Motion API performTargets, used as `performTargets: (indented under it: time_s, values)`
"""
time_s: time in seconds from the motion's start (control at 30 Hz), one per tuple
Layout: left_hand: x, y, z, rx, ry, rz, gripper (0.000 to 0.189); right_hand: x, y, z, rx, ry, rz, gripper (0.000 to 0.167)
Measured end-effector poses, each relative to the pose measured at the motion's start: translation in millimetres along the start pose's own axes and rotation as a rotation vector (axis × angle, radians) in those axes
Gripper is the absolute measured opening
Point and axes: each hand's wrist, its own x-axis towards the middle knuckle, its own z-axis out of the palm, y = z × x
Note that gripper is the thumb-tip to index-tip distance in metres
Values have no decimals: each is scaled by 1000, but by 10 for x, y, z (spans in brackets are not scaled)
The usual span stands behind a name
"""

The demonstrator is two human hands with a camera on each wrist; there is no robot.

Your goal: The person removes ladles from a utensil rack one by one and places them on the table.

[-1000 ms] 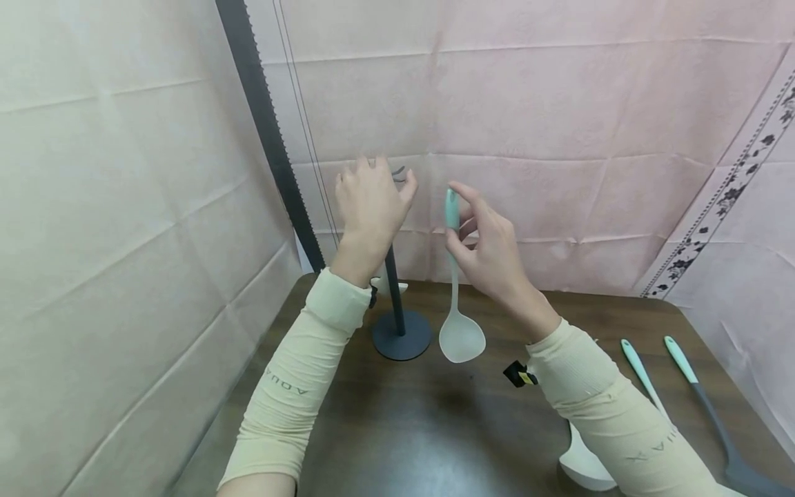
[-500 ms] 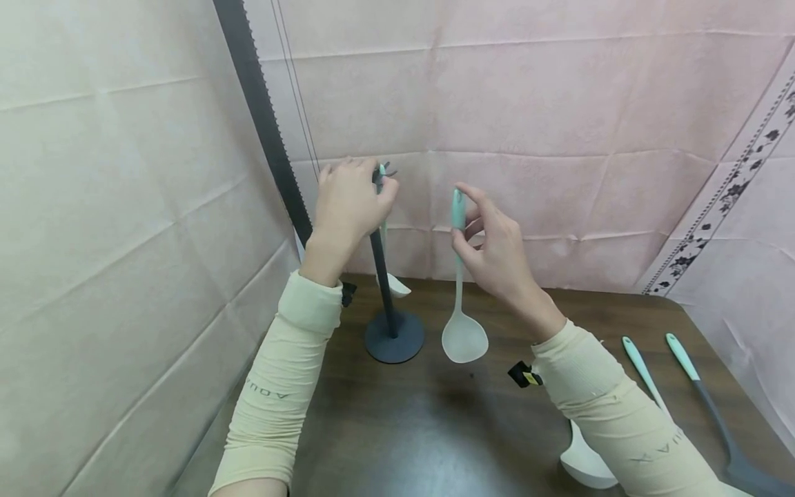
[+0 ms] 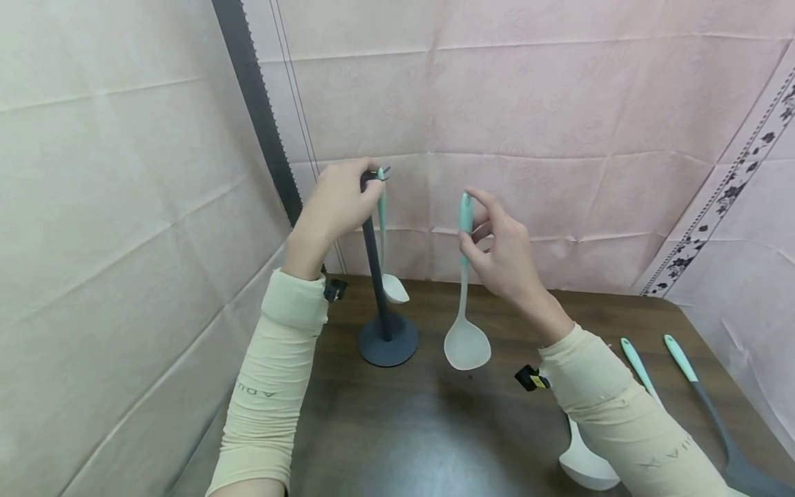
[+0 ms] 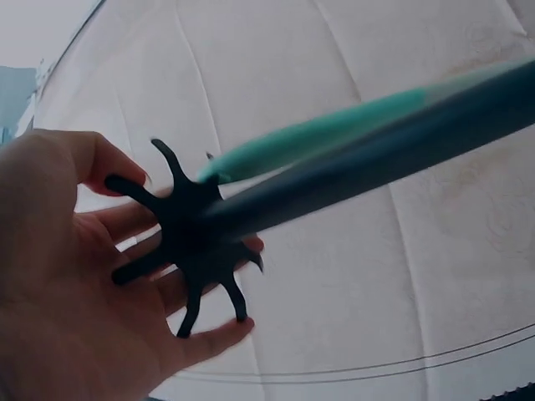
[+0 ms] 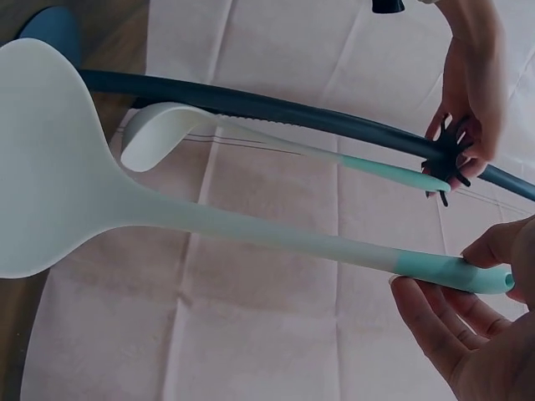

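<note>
My left hand (image 3: 338,200) holds the top of a dark utensil stand (image 3: 377,283), its fingers around the crown of hooks (image 4: 188,238). From one of those hooks hangs a small white ladle (image 3: 395,289) with a mint handle, its bowl above the table. To the right, my right hand (image 3: 506,252) pinches the upper mint handle of a white serving spoon (image 3: 467,344) between thumb and fingers. The spoon hangs head down, apart from the stand. Its broad, rounded head fills the left of the right wrist view.
On the brown table (image 3: 397,421), a white ladle (image 3: 586,464) lies at the right, partly hidden by my right sleeve. Beside it lies a grey-headed utensil (image 3: 714,414) with a mint handle. Pale cloth walls (image 3: 528,124) stand behind and at both sides.
My left hand has shifted left and turned at the stand's top, and the stand has moved slightly left. The hanging ladle shows more fully. My right hand has moved slightly right with the spoon.
</note>
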Motion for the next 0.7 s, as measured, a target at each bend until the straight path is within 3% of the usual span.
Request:
performTargets:
  time_s: [0.17,0.33,0.57,0.7]
  values:
    - [17,-107,-18,-73,-7,22,48,-26,33,-25,-8,0,-3,64]
    - [14,-154,48,-71,33,66,48,-59,83,-44,-14,4,8,63]
    - [49,-204,262,-8,306,156,45,-94,149,-57,-12,-9,25,63]
    - [75,-224,337,30,395,181,45,-117,179,-73,3,-17,50,64]
